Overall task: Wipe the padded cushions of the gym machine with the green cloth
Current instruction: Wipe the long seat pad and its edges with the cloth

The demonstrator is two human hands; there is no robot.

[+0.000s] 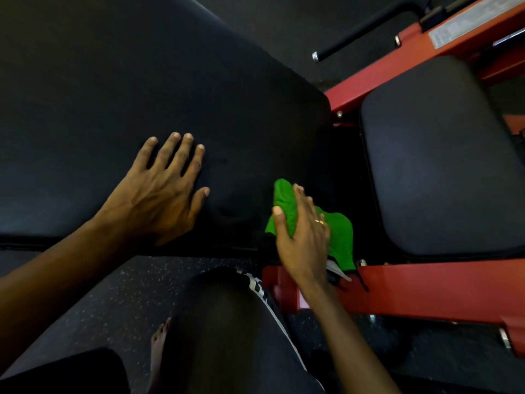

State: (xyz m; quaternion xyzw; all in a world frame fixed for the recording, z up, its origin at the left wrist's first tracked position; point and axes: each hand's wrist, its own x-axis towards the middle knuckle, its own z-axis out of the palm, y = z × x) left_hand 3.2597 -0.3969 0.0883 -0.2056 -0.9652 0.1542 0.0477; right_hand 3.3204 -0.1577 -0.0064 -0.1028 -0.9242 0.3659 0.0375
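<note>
The left hand [159,194] is laid flat on the large cushion [142,81], fingers spread and straight, nothing held. The right hand [304,234] is laid over the cloth [341,237] with the fingers nearly straight, so the cloth appears to be pressed rather than gripped; whether the thumb pinches a fold cannot be told. The cloth is bunched at the near right end of the large cushion, at the dark gap between it and the small cushion [443,166]. Its lower part hangs down toward the red frame [426,285]. The main risk is judged to be the loose lower part. Since only the upper part is covered by the palm, the cloth could be dragged out from under the hand on a stroke. It could then be dropped into the gap, or snagged on the bolts and brackets of the frame. The rounded end of the cushion may also be only partly wiped, because the cloth is crumpled and little of it is spread flat. The small cushion could be missed altogether, as nothing is on it now. The cloth's long axis is seen to run diagonally, from its narrow tip up beside the fingertips down and rightward to the broad hanging end. The tip points away from the person along the cushion's edge.
</note>
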